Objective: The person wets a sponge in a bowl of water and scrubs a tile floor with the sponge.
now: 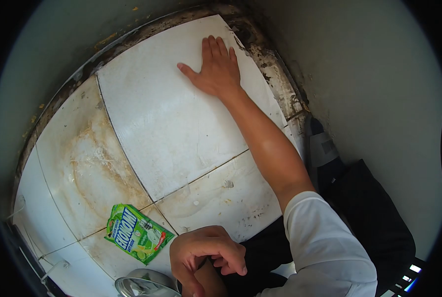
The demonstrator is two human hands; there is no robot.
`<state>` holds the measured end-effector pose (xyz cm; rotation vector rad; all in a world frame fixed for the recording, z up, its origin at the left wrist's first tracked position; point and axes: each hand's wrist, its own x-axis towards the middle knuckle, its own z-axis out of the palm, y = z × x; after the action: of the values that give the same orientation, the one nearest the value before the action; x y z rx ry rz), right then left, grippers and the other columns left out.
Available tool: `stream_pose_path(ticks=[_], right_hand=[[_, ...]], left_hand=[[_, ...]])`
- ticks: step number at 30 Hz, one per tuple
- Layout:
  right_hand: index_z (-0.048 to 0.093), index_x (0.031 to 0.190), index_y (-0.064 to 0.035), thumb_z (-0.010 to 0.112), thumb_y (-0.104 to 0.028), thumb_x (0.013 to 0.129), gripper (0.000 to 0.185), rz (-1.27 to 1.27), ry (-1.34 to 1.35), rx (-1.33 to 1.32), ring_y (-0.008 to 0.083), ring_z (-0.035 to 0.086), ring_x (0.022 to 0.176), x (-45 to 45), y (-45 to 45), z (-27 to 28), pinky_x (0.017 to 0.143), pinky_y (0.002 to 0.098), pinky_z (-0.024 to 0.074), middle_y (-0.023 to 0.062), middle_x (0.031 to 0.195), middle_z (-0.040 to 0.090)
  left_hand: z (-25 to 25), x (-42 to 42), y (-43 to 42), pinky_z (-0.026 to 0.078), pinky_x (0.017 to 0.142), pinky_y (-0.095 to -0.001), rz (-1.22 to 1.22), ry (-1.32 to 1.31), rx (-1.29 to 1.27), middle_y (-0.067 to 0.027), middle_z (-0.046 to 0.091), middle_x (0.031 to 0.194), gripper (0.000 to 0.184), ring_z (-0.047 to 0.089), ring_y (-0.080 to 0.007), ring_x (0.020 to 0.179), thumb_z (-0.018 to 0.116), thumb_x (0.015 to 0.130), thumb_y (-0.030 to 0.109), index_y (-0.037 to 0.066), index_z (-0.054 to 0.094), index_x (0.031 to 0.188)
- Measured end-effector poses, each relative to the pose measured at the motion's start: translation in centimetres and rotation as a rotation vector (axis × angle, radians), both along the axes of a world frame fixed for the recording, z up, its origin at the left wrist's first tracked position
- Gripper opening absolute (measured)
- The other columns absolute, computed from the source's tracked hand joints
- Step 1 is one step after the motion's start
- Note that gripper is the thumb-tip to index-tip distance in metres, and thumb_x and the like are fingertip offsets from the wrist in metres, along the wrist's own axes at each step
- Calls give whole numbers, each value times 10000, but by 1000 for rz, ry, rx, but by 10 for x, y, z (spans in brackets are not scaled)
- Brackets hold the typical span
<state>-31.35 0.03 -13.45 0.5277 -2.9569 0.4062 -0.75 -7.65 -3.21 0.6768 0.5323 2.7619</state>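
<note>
My right hand (217, 69) lies flat, palm down, on a large white tile (166, 119), its fingers stretched toward the far corner and its thumb apart. No object shows under it. Low in the view, my left hand (208, 252) hangs bent over with its fingers loosely curled in, and I see nothing held in it. Left of it lies a green packet (138, 234) of dish soap labelled "EKONOMI", flat on the floor tiles. A shiny metal bowl (149, 283) stands below the packet, partly cut off by the frame.
Brown stains cover the left tile (90, 163). Dark, crumbling grime (268, 64) runs along the floor's edge. Grey walls (369, 74) rise on both sides. My dark trouser leg (374, 213) and a grey and black shoe (325, 148) are at the right, close to the wall.
</note>
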Motion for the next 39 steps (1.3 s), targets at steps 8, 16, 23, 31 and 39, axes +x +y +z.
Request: stream_pose_path(ticks=[8,16,23,31,39], right_hand=[[280,1562,44,620,-638,892,1015,54,-116,-89,356,208,1542,173,50,21,1232,581,138,217,1632,287],[245,1587,4,429,-772,909,1047,-17,-38,-30,276,141,1565,6,0,4,1269,485,78,152,1660,257],[211,1607,-41,365,-798,907,1042,-63,-84,99,248,106,1574,-109,-31,11,1276,455,102,112,1686,196],[240,1579,26,451,-738,925,1028,55,-62,4,283,142,1564,32,23,7,1275,449,104,180,1661,228],[302,1554,29,593,-649,906,982,90,-157,-68,318,182,1552,164,78,24,1249,535,159,196,1632,291]], left_hand=[[-5,0,0,330,454,-251,-42,47,-19,-80,601,784,780,497,-119,533,875,747,504,-110,610,1147],[2,3,9,347,450,-249,32,-119,42,-108,636,815,773,504,-122,517,916,695,504,-114,647,1072],[2,8,6,387,450,-251,91,-153,-17,-118,648,812,774,526,-139,511,909,684,528,-109,661,1048],[-2,10,7,393,455,-247,95,-156,13,-126,670,857,796,540,-134,537,920,666,531,-111,658,1058],[-3,-12,1,409,464,-246,-32,52,-41,-102,640,794,743,555,-145,523,843,773,538,-75,619,1126]])
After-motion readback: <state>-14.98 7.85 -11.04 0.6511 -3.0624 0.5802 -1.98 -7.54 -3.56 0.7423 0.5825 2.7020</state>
